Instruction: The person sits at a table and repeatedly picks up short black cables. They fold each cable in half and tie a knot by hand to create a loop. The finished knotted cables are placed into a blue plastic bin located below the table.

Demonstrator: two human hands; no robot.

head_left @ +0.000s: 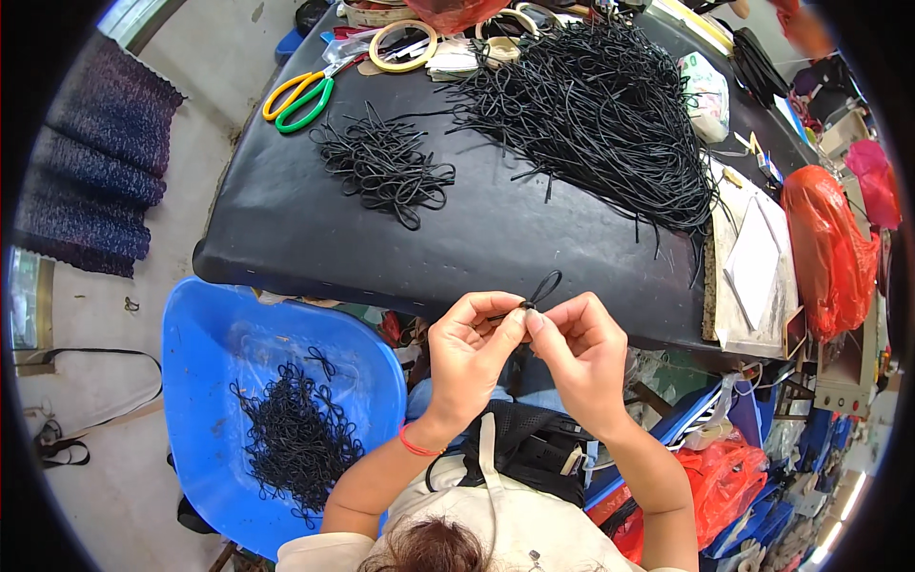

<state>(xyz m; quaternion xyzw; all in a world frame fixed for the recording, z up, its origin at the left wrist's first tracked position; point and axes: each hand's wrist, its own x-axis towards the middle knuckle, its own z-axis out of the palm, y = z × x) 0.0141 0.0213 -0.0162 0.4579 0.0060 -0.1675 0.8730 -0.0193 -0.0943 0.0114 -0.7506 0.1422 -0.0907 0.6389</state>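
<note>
A thin black cord [545,286] is pinched between my two hands just off the table's front edge, with a small loop of it standing up above the fingertips. My left hand [472,343] closes thumb and forefinger on it from the left. From the right, my right hand [581,351] grips it the same way, the two thumbs nearly touching. What lies under the fingertips is hidden. Beyond them on the black table [381,262] lie a small pile of looped cords [386,167] and a much larger heap of loose black cords [600,114].
Scissors with yellow and green handles [303,98] and a tape roll [403,46] lie at the back left. A blue tub [200,381] holding knotted cord loops [295,434] stands at my left. On the right are a white board [753,267] and a red plastic bag [827,253].
</note>
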